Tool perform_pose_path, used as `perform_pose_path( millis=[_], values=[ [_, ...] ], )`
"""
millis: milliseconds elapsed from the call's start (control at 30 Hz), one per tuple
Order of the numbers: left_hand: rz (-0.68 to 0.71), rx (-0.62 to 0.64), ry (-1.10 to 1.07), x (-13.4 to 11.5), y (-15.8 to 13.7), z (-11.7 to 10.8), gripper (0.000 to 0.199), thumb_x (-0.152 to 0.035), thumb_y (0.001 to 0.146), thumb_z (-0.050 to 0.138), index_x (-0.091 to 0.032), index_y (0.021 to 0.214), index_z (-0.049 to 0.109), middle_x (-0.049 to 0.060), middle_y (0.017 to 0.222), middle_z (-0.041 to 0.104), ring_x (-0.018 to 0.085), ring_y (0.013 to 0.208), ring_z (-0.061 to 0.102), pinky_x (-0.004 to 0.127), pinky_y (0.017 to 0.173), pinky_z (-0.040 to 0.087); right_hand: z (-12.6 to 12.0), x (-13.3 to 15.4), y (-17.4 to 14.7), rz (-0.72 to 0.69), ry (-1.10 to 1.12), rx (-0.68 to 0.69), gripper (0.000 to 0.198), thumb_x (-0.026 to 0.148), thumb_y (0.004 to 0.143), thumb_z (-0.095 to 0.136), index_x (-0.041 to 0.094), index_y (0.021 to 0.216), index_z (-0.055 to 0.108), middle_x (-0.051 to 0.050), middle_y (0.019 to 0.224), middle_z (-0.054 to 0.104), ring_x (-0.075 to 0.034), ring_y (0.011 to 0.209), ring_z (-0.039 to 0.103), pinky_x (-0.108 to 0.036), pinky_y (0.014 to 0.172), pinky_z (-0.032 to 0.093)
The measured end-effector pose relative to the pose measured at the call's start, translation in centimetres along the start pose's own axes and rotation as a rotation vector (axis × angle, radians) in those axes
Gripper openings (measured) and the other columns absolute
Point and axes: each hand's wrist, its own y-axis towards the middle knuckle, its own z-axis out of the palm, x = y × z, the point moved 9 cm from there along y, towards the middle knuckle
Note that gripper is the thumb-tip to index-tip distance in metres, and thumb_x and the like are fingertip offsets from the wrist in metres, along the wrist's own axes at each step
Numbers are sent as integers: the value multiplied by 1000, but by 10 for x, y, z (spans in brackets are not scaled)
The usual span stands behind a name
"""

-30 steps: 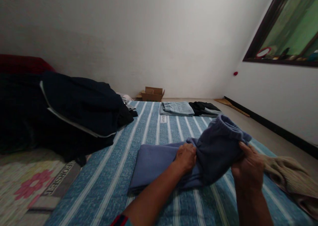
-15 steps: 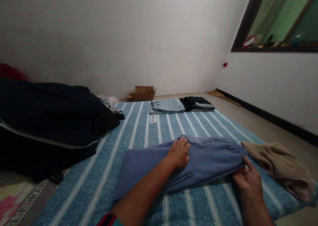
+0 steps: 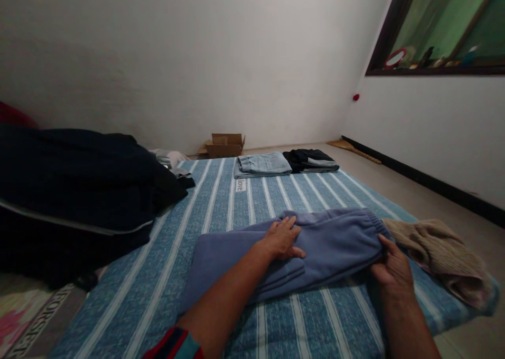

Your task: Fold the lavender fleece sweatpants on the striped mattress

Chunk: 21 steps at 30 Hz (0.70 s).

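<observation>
White walls close in a blue striped mattress [image 3: 221, 211] on the floor. At its centre lies a folded purple garment [image 3: 331, 243]. Left hand [image 3: 281, 238] rests flat on it, fingers spread, gripping nothing. Right hand [image 3: 392, 269] sits at the garment's 3 o'clock end, fingers curled on the elastic hem. A beige knit [image 3: 437, 253] lies just beyond at 3 o'clock. Dark clothes [image 3: 79, 190] pile at 9 o'clock; folded jeans [image 3: 262, 164] and a black garment [image 3: 311, 160] at 12.

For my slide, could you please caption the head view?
Left hand flat on blue sweatpants; right hand at their waistband, striped mattress.
</observation>
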Motion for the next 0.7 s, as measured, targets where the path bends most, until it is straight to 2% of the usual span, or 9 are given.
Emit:
perform_pose_path(
  millis=[200, 433, 567, 700],
  values=[
    [-6, -17, 9, 0, 4, 7, 100, -72, 65, 56, -17, 141, 22, 16, 152, 11, 33, 139, 9, 54, 108, 15, 31, 16, -21, -143, -30, 128, 29, 13, 67, 60, 19, 94, 68, -1, 88, 72, -20, 82, 67, -41, 89, 50],
    [-19, 10, 3, -1, 4, 7, 97, -72, 70, 50, -15, 142, 21, 16, 152, 8, 33, 139, 6, 55, 108, 13, 78, 21, -53, -328, -107, 269, 36, 15, 63, 69, 19, 99, 66, -1, 92, 71, -19, 89, 65, -35, 87, 51],
    [-17, -29, -2, -3, 2, 5, 95, -69, 69, 53, -16, 141, 22, 17, 152, 10, 34, 138, 8, 55, 108, 15, 89, 21, -65, -394, -139, 262, 36, 14, 61, 71, 18, 97, 66, -1, 90, 70, -20, 86, 66, -37, 85, 53],
    [19, -106, 12, -7, 1, 2, 94, -67, 70, 55, -15, 141, 22, 16, 152, 14, 33, 138, 9, 55, 107, 16, 89, 23, -68, -416, -163, 263, 36, 15, 63, 71, 16, 98, 66, -2, 89, 70, -20, 86, 66, -34, 85, 53]
  ],
)
